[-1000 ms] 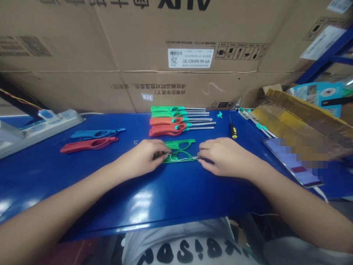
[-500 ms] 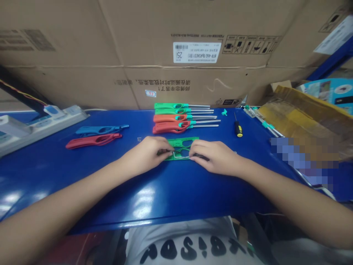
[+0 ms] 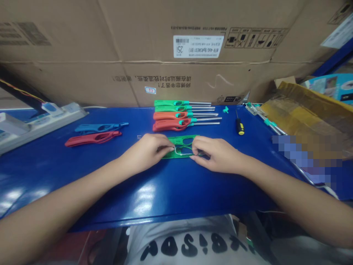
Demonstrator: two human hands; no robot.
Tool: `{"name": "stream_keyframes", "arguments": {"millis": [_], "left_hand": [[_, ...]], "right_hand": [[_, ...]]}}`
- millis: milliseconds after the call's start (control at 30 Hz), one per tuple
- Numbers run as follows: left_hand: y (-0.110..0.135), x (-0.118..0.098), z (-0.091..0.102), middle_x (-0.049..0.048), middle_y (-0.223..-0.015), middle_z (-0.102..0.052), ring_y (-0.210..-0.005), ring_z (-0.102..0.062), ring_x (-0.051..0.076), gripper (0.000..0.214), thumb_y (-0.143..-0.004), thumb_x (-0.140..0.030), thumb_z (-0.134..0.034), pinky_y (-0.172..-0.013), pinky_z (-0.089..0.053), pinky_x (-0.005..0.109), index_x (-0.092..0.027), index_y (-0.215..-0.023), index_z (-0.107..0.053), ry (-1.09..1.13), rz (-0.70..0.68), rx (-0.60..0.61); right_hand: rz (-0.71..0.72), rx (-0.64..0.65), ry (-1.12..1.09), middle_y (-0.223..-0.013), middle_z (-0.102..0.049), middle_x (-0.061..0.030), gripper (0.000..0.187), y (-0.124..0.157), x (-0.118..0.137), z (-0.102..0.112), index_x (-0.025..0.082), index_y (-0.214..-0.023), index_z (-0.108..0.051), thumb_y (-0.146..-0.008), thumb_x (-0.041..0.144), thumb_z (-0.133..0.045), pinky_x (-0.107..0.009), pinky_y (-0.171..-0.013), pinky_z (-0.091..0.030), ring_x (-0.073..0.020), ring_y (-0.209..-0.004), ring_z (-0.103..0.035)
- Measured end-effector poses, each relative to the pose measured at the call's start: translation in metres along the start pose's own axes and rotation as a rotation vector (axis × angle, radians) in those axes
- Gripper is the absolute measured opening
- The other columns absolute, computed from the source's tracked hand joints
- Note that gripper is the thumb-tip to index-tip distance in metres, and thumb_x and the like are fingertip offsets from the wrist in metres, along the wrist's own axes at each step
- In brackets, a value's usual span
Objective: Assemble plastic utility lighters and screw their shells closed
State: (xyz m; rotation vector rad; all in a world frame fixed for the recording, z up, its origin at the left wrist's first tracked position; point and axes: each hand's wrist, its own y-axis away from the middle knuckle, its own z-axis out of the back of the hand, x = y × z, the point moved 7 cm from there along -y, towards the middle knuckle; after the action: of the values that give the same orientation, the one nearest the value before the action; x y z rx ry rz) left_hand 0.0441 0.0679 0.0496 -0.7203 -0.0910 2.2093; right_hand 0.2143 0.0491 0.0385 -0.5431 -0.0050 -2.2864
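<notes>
Head view, left hand: thumb and forefinger are pinched nearly together on the end of a thin white wire; whether they grip any other small part is hidden.
Right hand: fingers are curled, with a small gap between forefinger and thumb where the far end of the wire runs in; I cannot tell whether it is gripped.
Green casing: an open green plastic shell half with a looped trigger guard lies between the two hands, the wire along it; a matching green plastic shell half lies just beyond.
Beyond the hands: four long-nosed lighters with green, orange and red plastic handles and metal tubes lie side by side, before a large brown cardboard panel.
Left of the left hand: small thin metal pins lie near; farther off are a red plastic handle shell, a blue plastic handle shell and a white plastic power strip.
Beyond the right hand: a yellow-and-black screwdriver and a small teal plastic piece.
Under both hands: a glossy blue tabletop.
</notes>
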Motion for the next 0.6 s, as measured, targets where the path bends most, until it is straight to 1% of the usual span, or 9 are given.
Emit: {"name": "stream_keyframes", "arguments": {"millis": [167, 300, 433, 600], "left_hand": [[0.001, 0.0, -0.002, 0.0054, -0.092, -0.077, -0.082, -0.073, 0.018, 0.019, -0.096, -0.021, -0.06, -0.077, -0.057, 0.029, -0.018, -0.095, -0.079, 0.006, -0.009, 0.021], [0.003, 0.001, -0.007, 0.0057, -0.094, -0.076, -0.082, -0.072, 0.019, 0.019, -0.095, -0.016, -0.06, -0.078, -0.057, 0.03, -0.018, -0.096, -0.079, -0.056, -0.023, 0.05], [0.005, -0.001, -0.011, 0.0061, -0.095, -0.074, -0.081, -0.071, 0.019, 0.019, -0.095, -0.017, -0.06, -0.076, -0.057, 0.031, -0.018, -0.095, -0.079, -0.127, -0.025, 0.063], [0.006, -0.001, -0.013, 0.0067, -0.095, -0.073, -0.08, -0.071, 0.019, 0.019, -0.096, -0.017, -0.06, -0.076, -0.057, 0.031, -0.018, -0.096, -0.079, -0.157, -0.013, 0.06]], "right_hand": [[-0.016, 0.008, -0.004, -0.089, -0.061, -0.0003, 0.014, 0.0, 0.001, 0.0, 0.021, -0.089, -0.052, -0.099, 0.032, -0.052, -0.025, -0.062, -0.032, -0.0121, -0.07, -0.05], [-0.017, 0.04, 0.043, -0.09, -0.062, -0.0005, 0.014, -0.001, 0.002, -0.002, 0.021, -0.092, -0.052, -0.1, 0.032, -0.05, -0.025, -0.062, -0.032, -0.0129, -0.071, -0.051], [-0.01, 0.051, 0.059, -0.093, -0.063, -0.0015, 0.013, -0.002, 0.002, -0.003, 0.021, -0.094, -0.054, -0.101, 0.032, -0.049, -0.026, -0.063, -0.033, -0.014, -0.075, -0.053], [-0.001, 0.048, 0.075, -0.099, -0.066, -0.0024, 0.011, -0.001, 0.0, -0.005, 0.021, -0.1, -0.058, -0.1, 0.027, -0.049, -0.026, -0.065, -0.036, -0.0146, -0.079, -0.057]]}}
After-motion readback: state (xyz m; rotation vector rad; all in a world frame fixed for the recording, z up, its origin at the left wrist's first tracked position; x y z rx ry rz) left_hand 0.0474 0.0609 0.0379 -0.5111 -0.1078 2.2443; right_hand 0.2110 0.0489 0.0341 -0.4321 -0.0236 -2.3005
